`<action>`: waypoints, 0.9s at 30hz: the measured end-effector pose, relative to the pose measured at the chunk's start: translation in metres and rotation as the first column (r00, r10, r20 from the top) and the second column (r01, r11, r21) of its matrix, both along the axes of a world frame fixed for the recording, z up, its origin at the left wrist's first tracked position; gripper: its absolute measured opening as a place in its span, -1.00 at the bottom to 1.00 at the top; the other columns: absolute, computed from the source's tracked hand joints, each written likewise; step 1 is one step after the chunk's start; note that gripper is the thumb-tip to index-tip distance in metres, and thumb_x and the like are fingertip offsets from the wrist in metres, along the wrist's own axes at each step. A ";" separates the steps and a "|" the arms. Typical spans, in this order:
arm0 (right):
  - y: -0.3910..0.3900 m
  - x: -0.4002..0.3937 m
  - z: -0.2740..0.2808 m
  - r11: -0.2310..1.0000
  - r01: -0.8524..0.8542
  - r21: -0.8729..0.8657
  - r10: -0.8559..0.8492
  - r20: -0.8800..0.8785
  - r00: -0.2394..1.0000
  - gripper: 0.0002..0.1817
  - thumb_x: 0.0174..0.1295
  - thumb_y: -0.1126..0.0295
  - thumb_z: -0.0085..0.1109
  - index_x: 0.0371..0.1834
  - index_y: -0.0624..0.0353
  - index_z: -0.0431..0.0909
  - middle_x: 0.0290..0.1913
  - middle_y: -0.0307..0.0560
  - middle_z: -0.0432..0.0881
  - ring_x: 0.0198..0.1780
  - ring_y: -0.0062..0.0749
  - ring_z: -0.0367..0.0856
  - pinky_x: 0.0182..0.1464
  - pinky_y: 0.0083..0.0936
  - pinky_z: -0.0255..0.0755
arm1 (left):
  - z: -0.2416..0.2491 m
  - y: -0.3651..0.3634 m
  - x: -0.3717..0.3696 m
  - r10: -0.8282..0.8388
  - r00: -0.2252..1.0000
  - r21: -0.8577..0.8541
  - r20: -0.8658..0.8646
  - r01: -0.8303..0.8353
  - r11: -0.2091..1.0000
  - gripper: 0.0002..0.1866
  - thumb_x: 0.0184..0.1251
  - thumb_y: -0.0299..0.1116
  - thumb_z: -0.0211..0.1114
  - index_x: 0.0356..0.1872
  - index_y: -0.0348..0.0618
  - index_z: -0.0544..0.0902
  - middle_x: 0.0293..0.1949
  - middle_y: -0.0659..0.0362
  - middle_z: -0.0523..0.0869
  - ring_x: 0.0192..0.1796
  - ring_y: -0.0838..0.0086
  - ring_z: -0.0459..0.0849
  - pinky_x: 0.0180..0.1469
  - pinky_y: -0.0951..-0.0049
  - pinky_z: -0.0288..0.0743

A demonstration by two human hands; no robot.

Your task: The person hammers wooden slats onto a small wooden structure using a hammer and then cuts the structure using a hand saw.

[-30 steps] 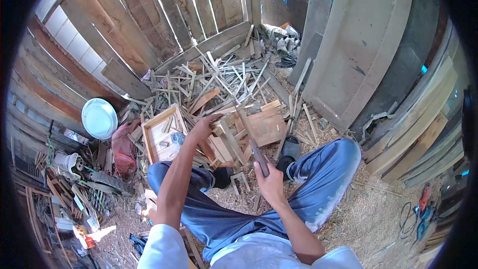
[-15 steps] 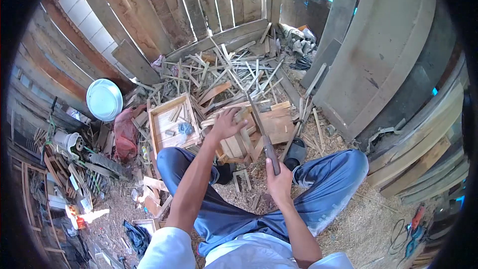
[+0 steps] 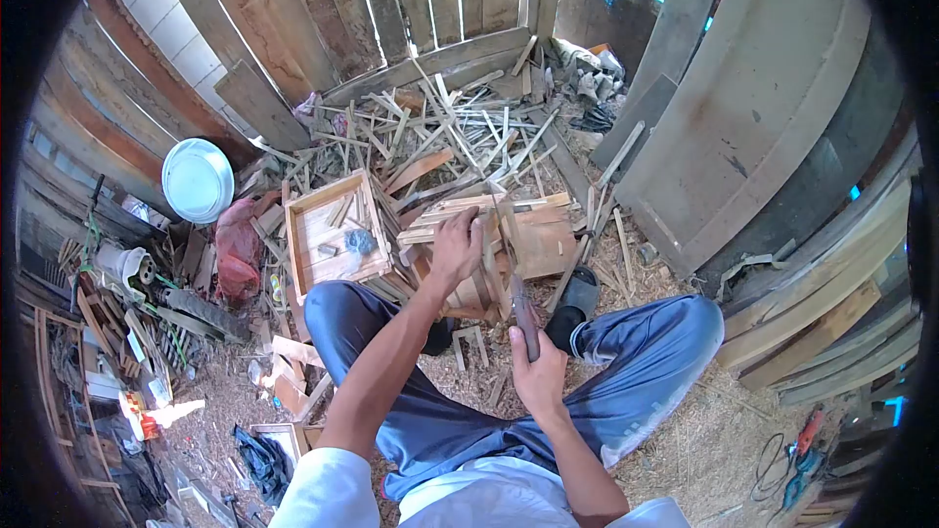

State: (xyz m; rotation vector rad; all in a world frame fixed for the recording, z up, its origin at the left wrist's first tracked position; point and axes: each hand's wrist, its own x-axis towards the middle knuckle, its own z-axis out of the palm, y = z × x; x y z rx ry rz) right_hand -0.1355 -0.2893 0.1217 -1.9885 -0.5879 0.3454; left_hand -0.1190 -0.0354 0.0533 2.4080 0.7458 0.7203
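Note:
My right hand (image 3: 539, 368) is wrapped around the brown handle of what looks like a handsaw (image 3: 522, 308). Its narrow blade points away from me, beside the right end of some pale wooden strips (image 3: 440, 220). My left hand (image 3: 457, 252) bears down on these strips with its fingers curled over them; exactly how they grip is partly hidden. Under the strips is a low wooden block or stand (image 3: 479, 295), between my feet. A flat wooden board (image 3: 544, 242) lies just right of the blade.
Left of the strips sits a shallow wooden tray (image 3: 306, 256) holding a blue plastic bundle (image 3: 359, 241). Scrap sticks (image 3: 479, 137) are heaped by the plank wall. A white basin (image 3: 198, 181) and red bag (image 3: 238, 249) are at left; a large panel (image 3: 748, 103) leans at right.
The handsaw has shifted slightly left and toward me, its blade now seen more end-on. My left hand has turned and settled a little lower on the wooden strips.

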 end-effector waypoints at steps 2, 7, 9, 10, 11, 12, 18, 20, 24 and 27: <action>0.003 0.001 0.004 1.000 -0.008 -0.016 0.007 -0.011 1.000 -0.56 0.39 0.11 0.21 -0.48 0.30 0.52 -0.66 0.18 0.51 -0.61 0.03 0.54 -0.51 -0.16 0.37 | 0.006 -0.010 0.008 0.006 1.000 -0.020 0.004 -0.005 1.000 -0.63 0.53 -0.25 -0.05 0.12 -0.28 0.54 -0.02 -0.19 0.69 0.11 -0.06 0.61 0.25 0.01 0.33; 0.002 0.008 0.004 0.999 0.005 -0.051 -0.010 -0.095 0.995 -0.55 0.38 0.11 0.21 -0.52 0.29 0.51 -0.63 0.26 0.56 -0.53 0.18 0.64 -0.48 -0.07 0.42 | 0.013 -0.022 0.023 -0.018 1.000 -0.088 0.022 0.020 0.996 -0.69 0.53 -0.25 -0.08 0.04 -0.27 0.46 -0.09 -0.23 0.65 0.03 -0.14 0.58 0.15 -0.05 0.34; 0.004 0.011 -0.001 0.996 0.048 -0.079 -0.052 -0.050 0.997 -0.56 0.38 0.13 0.20 -0.50 0.29 0.52 -0.63 0.25 0.56 -0.54 0.17 0.64 -0.48 -0.08 0.42 | 0.014 -0.018 0.024 -0.046 0.999 -0.084 -0.009 0.045 0.995 -0.65 0.50 -0.20 -0.04 0.04 -0.28 0.49 -0.08 -0.22 0.67 0.04 -0.11 0.60 0.14 -0.01 0.36; 0.004 0.011 -0.001 0.996 0.040 -0.083 -0.044 -0.049 0.998 -0.56 0.38 0.13 0.20 -0.50 0.29 0.52 -0.63 0.25 0.56 -0.54 0.17 0.64 -0.48 -0.08 0.42 | 0.016 -0.015 0.023 -0.072 0.996 -0.079 -0.043 0.069 0.995 -0.60 0.47 -0.15 0.00 0.04 -0.30 0.51 -0.08 -0.20 0.69 0.05 -0.07 0.61 0.13 0.02 0.38; 0.004 0.011 0.002 0.994 0.056 -0.093 -0.059 -0.035 0.998 -0.57 0.39 0.13 0.20 -0.50 0.29 0.53 -0.63 0.25 0.56 -0.54 0.17 0.63 -0.47 -0.08 0.42 | 0.018 -0.010 0.022 -0.062 0.997 -0.082 -0.043 0.059 0.995 -0.60 0.47 -0.15 0.00 0.04 -0.30 0.51 -0.08 -0.20 0.69 0.05 -0.07 0.61 0.13 0.02 0.38; 0.004 0.010 0.005 0.992 0.071 -0.102 -0.073 -0.021 0.997 -0.58 0.39 0.14 0.20 -0.49 0.29 0.53 -0.63 0.25 0.56 -0.54 0.16 0.63 -0.47 -0.08 0.42 | 0.026 -0.004 0.020 -0.101 0.990 -0.224 -0.095 0.078 0.972 -0.57 0.47 -0.10 0.03 0.07 -0.28 0.52 -0.06 -0.20 0.68 0.07 -0.07 0.61 0.14 0.04 0.41; -0.004 0.007 0.009 0.987 0.067 -0.149 -0.071 -0.023 0.997 -0.59 0.39 0.12 0.19 -0.48 0.25 0.55 -0.62 0.23 0.57 -0.54 0.18 0.62 -0.45 -0.08 0.42 | 0.012 0.012 -0.004 -0.134 0.990 -0.364 -0.049 0.107 0.925 -0.51 0.51 0.00 0.02 0.13 -0.23 0.55 -0.01 -0.25 0.67 0.09 -0.08 0.64 0.17 0.12 0.47; -0.004 0.002 0.012 0.987 0.060 -0.149 -0.065 -0.030 0.997 -0.58 0.39 0.11 0.19 -0.48 0.25 0.56 -0.61 0.24 0.57 -0.53 0.19 0.62 -0.46 -0.08 0.42 | 0.005 0.019 -0.013 -0.124 0.992 -0.394 -0.031 0.102 0.913 -0.50 0.53 0.01 -0.01 0.14 -0.23 0.55 -0.01 -0.27 0.67 0.07 -0.09 0.65 0.17 0.12 0.48; -0.008 -0.003 0.003 0.983 0.046 -0.176 -0.035 0.060 0.998 -0.57 0.39 0.08 0.20 -0.47 0.24 0.56 -0.60 0.25 0.57 -0.52 0.21 0.62 -0.46 -0.08 0.42 | -0.015 0.030 -0.013 0.060 0.995 -0.437 -0.079 -0.089 0.895 -0.49 0.60 -0.02 -0.13 0.09 -0.25 0.59 -0.03 -0.22 0.70 0.06 -0.07 0.65 0.18 0.16 0.46; -0.008 -0.003 0.009 0.987 0.053 -0.149 -0.057 -0.017 0.998 -0.56 0.39 0.08 0.19 -0.48 0.25 0.55 -0.60 0.26 0.57 -0.52 0.22 0.62 -0.46 -0.07 0.41 | -0.003 0.023 -0.009 0.095 0.977 -0.374 -0.192 -0.163 0.913 -0.43 0.60 0.01 -0.25 0.15 -0.23 0.58 -0.06 -0.34 0.69 0.08 -0.23 0.62 0.19 -0.03 0.43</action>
